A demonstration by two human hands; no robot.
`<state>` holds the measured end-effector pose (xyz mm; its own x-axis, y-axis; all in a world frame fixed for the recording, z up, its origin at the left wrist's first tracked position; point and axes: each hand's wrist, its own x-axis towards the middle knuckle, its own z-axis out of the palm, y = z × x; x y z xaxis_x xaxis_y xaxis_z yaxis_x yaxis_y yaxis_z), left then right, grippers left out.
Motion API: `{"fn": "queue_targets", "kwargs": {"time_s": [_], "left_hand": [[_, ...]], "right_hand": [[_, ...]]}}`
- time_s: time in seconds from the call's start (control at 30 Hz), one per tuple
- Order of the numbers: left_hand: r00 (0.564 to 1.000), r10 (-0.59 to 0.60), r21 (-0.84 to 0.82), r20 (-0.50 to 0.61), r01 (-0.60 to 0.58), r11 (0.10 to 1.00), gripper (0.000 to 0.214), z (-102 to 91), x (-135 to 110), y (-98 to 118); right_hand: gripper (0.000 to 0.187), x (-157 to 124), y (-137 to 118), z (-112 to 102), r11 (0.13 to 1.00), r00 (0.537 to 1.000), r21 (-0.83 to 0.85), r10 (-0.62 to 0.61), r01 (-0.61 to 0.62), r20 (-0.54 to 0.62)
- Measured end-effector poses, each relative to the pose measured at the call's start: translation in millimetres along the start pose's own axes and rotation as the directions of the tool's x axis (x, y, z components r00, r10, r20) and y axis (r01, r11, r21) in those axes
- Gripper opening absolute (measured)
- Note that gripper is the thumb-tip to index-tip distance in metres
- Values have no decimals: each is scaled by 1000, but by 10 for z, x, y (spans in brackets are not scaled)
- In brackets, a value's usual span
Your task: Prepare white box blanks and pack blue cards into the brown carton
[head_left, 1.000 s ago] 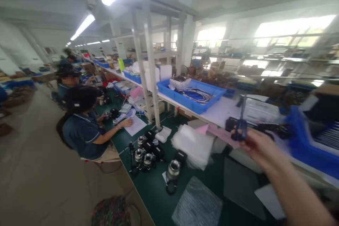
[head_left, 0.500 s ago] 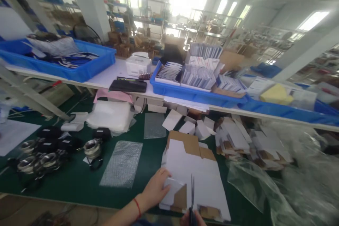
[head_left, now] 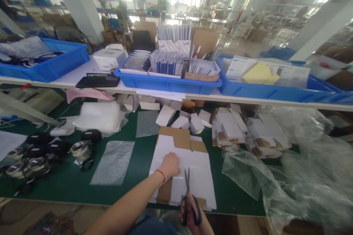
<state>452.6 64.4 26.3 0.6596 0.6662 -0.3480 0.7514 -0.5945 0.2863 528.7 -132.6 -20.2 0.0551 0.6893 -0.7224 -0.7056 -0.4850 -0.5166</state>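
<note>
My left hand (head_left: 170, 164), with a red string bracelet at the wrist, rests on a stack of flat white cardboard boxes (head_left: 195, 161). Its fingers lie on the white surface, partly blurred. Near the table's front edge, my right hand (head_left: 188, 213) grips black-handled scissors (head_left: 187, 180), whose blades point away from me, slightly apart. They are over the near part of the cardboard, just right of my left hand. Brown cardboard flaps (head_left: 174, 136) show at the stack's far end. A sheet of bubble wrap (head_left: 113, 162) lies to the left.
Black-and-silver devices (head_left: 35, 165) are grouped at the left. Folded white boxes (head_left: 227, 126) and crumpled clear plastic (head_left: 309, 176) fill the right. Above runs a shelf with blue trays (head_left: 171, 83) of papers and a black device (head_left: 97, 81).
My left hand has moved from the cardboard's left edge farther onto it. The scissors' blades have parted a little, and their handles now show. The view has shifted to the right.
</note>
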Motion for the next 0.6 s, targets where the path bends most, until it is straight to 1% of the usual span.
{"fn": "queue_targets", "kwargs": {"time_s": [0.07, 0.13, 0.2, 0.3, 0.4, 0.5, 0.6], "left_hand": [[1000, 16, 25, 8, -16, 1000, 19, -31, 38, -30], [1000, 20, 38, 10, -20, 999, 18, -42, 54, -57], [1000, 21, 46, 1, -21, 999, 22, -32, 46, -71], [999, 41, 63, -28, -39, 997, 26, 11, 3, -58], [996, 74, 86, -58, -69, 994, 30, 59, -45, -21], [992, 98, 99, -85, -89, 991, 31, 91, -72, 8], [989, 97, 89, -114, -87, 992, 30, 113, -75, 12]], "right_hand": [[81, -27, -83, -26, 997, 996, -18, 70, -69, 50], [79, -45, -152, -32, 995, 991, -37, 91, -87, 97], [76, -42, -217, 4, 998, 991, -26, 65, -62, 121], [76, 29, -290, 104, 999, 992, -31, -14, 18, 126], [78, 186, -278, 151, 993, 995, -87, -74, 80, 71], [82, 371, -182, 110, 971, 992, -209, -123, 118, -12], [82, 495, -86, 52, 936, 979, -312, -193, 164, -63]]}}
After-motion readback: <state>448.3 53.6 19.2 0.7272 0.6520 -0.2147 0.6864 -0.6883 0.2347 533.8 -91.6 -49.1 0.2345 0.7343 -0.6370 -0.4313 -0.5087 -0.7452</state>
